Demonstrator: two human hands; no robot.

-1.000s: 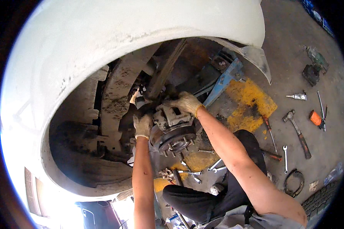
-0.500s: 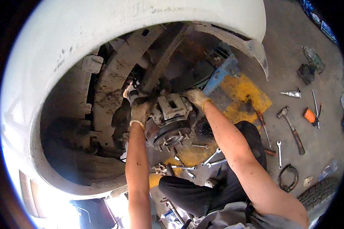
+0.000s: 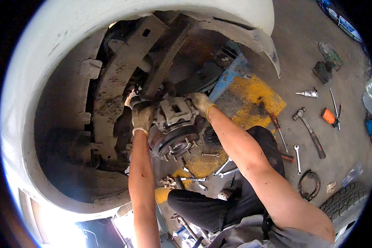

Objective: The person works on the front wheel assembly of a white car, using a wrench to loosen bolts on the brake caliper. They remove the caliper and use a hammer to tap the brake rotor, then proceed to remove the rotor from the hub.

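Brake caliper (image 3: 172, 119) above tool-strewn, yellow-patched floor (image 3: 293, 53)

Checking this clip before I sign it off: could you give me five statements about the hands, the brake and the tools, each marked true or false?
1. The left hand and right hand both wear gloves. True.
2. The hands are on opposite sides of the brake caliper. True.
3. A wheel covers the wheel studs. False: the wheel studs are exposed.
4. The hammer lies inside the wheel arch. False: the hammer lies on the floor, to the right.
5. A car tyre shows at lower right. True.
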